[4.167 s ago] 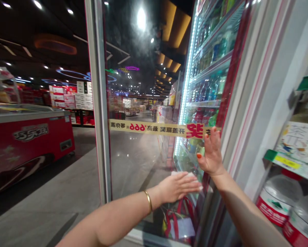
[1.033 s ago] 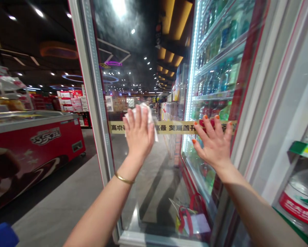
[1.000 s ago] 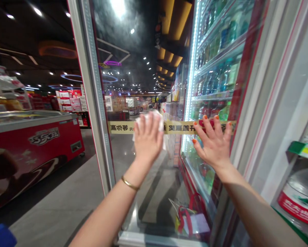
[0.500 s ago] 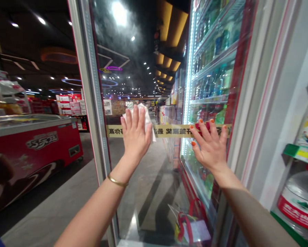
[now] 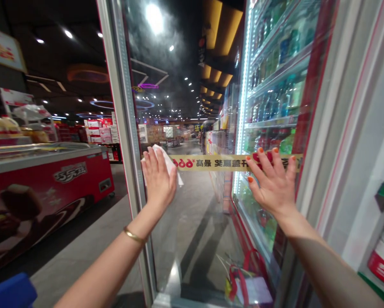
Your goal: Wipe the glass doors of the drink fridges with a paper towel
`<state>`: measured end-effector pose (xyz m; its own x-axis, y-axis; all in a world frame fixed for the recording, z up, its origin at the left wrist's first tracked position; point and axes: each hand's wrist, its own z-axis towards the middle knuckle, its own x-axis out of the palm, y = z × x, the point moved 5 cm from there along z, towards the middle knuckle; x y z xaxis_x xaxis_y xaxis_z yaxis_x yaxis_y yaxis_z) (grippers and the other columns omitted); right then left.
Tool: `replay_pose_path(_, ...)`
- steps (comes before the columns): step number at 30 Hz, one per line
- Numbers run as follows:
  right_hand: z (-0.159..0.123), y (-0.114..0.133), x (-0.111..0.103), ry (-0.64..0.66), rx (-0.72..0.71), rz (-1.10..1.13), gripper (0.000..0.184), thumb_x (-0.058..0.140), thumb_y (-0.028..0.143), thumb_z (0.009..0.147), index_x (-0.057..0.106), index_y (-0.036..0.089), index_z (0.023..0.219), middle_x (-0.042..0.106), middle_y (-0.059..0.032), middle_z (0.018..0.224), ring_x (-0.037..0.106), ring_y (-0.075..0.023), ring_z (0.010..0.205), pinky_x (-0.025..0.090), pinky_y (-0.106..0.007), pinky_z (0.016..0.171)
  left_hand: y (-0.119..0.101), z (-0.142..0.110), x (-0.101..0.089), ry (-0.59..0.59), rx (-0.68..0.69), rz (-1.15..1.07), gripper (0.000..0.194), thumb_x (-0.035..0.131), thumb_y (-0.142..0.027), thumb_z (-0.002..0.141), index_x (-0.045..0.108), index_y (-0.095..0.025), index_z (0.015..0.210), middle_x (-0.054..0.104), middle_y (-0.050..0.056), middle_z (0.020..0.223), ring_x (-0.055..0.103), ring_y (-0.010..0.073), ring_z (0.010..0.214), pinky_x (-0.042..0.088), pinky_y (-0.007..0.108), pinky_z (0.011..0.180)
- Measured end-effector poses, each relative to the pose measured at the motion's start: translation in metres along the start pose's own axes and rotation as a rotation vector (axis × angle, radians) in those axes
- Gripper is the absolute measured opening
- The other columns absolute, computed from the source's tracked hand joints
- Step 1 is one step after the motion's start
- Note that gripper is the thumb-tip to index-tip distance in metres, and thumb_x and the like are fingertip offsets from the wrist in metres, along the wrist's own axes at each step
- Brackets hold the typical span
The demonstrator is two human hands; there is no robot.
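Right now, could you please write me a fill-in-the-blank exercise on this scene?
The thin white cloth is held against the clear glass door on the person's ____ side.
The person's right hand has fingernails painted ____.
The mirrored red digits on the pale yellow printed strip are each a ____.
The metal bangle near the person's left hand is coloured ____.

Missing words: left; orange; six; gold.

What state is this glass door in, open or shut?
Open: the glass door stands out over the floor, lettering on its yellow strip reversed.
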<state>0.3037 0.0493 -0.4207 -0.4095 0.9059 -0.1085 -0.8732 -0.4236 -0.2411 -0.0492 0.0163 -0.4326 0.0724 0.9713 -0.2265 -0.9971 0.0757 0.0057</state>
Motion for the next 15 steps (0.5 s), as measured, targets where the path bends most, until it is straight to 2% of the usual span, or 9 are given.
replay_pose_path(1, 0.000, 0.000, 0.000, 0.011, 0.006, 0.008, 0.080, 0.060, 0.040, 0.104, 0.021, 0.053, 0.173, 0.034, 0.0057, 0.181, 0.032, -0.0391, 0.168, 0.011, -0.069, 0.140, -0.017, -0.007, 0.006, 0.011, 0.060, -0.026, 0.088, 0.043, -0.043, 0.110, -0.007, -0.011, 0.175, -0.011, 0.018, 0.183, -0.013, 0.0358, 0.171, 0.001, 0.068, 0.140)
replay_pose_path(2, 0.000, -0.001, 0.000, 0.020, 0.008, 0.013, 0.080, 0.061, 0.040, 0.104, 0.021, 0.053, 0.173, 0.034, 0.0060, 0.180, 0.032, -0.0395, 0.167, 0.011, -0.068, 0.140, -0.039, -0.025, 0.009, 0.025, 0.207, -0.062, 0.086, 0.043, -0.043, 0.109, -0.003, -0.011, 0.176, -0.008, 0.016, 0.184, -0.012, 0.0348, 0.171, -0.002, 0.064, 0.141)
replay_pose_path(5, 0.000, 0.000, -0.001, 0.010, -0.010, 0.001, 0.079, 0.059, 0.041, 0.105, 0.021, 0.052, 0.174, 0.034, 0.0050, 0.181, 0.032, -0.0395, 0.168, 0.011, -0.071, 0.139, -0.082, -0.114, 0.006, 0.092, 0.583, -0.123, 0.069, 0.042, -0.053, 0.108, 0.023, -0.046, 0.174, 0.019, -0.018, 0.181, 0.005, 0.0102, 0.171, 0.010, 0.023, 0.140)
replay_pose_path(7, 0.000, 0.001, 0.000, -0.012, -0.026, -0.018, 0.077, 0.057, 0.042, 0.106, 0.022, 0.048, 0.174, 0.033, 0.0035, 0.181, 0.031, -0.0382, 0.169, 0.012, -0.074, 0.137, -0.071, -0.152, -0.004, 0.098, 0.628, -0.118, 0.066, 0.044, -0.056, 0.107, 0.026, -0.054, 0.170, 0.033, -0.026, 0.174, 0.010, 0.0019, 0.169, 0.015, 0.013, 0.135)
replay_pose_path(8, 0.000, 0.002, 0.000, -0.019, -0.034, -0.024, 0.076, 0.056, 0.041, 0.106, 0.023, 0.047, 0.174, 0.033, 0.0031, 0.181, 0.029, -0.0369, 0.169, 0.013, -0.074, 0.137, -0.055, -0.153, -0.008, 0.087, 0.588, -0.103, 0.069, 0.045, -0.053, 0.107, 0.023, -0.048, 0.173, 0.034, -0.021, 0.174, 0.008, 0.0038, 0.169, 0.012, 0.017, 0.137)
replay_pose_path(10, 0.000, 0.003, 0.002, -0.019, -0.039, -0.029, 0.074, 0.055, 0.040, 0.107, 0.023, 0.047, 0.174, 0.033, 0.0036, 0.181, 0.027, -0.0335, 0.171, 0.012, -0.071, 0.138, -0.018, -0.117, -0.012, 0.054, 0.419, -0.058, 0.080, 0.046, -0.043, 0.108, 0.011, -0.025, 0.177, 0.024, 0.001, 0.181, 0.001, 0.0159, 0.171, 0.004, 0.037, 0.144)
replay_pose_path(12, 0.000, 0.003, 0.003, -0.015, -0.027, -0.022, 0.073, 0.052, 0.039, 0.108, 0.023, 0.048, 0.174, 0.033, 0.0051, 0.181, 0.026, -0.0315, 0.171, 0.011, -0.070, 0.139, 0.003, -0.051, -0.008, 0.023, 0.180, -0.041, 0.086, 0.043, -0.039, 0.109, -0.002, -0.009, 0.175, 0.001, 0.019, 0.183, -0.008, 0.0301, 0.172, 0.000, 0.060, 0.142)
replay_pose_path(14, 0.000, 0.000, 0.001, -0.007, -0.005, 0.000, 0.071, 0.047, 0.037, 0.109, 0.022, 0.051, 0.173, 0.035, 0.0068, 0.181, 0.026, -0.0307, 0.171, 0.010, -0.070, 0.139, -0.006, 0.008, 0.002, 0.013, -0.092, -0.089, 0.088, 0.041, -0.045, 0.110, -0.010, -0.014, 0.176, -0.010, 0.017, 0.184, -0.013, 0.0318, 0.171, 0.004, 0.066, 0.141)
replay_pose_path(15, 0.000, -0.002, -0.001, 0.001, 0.005, 0.021, 0.069, 0.043, 0.036, 0.109, 0.022, 0.052, 0.173, 0.036, 0.0074, 0.181, 0.027, -0.0301, 0.170, 0.010, -0.069, 0.139, -0.025, 0.026, 0.007, 0.003, -0.135, -0.127, 0.089, 0.041, -0.046, 0.110, -0.011, -0.015, 0.175, -0.010, 0.016, 0.184, -0.014, 0.0317, 0.171, 0.003, 0.066, 0.141)
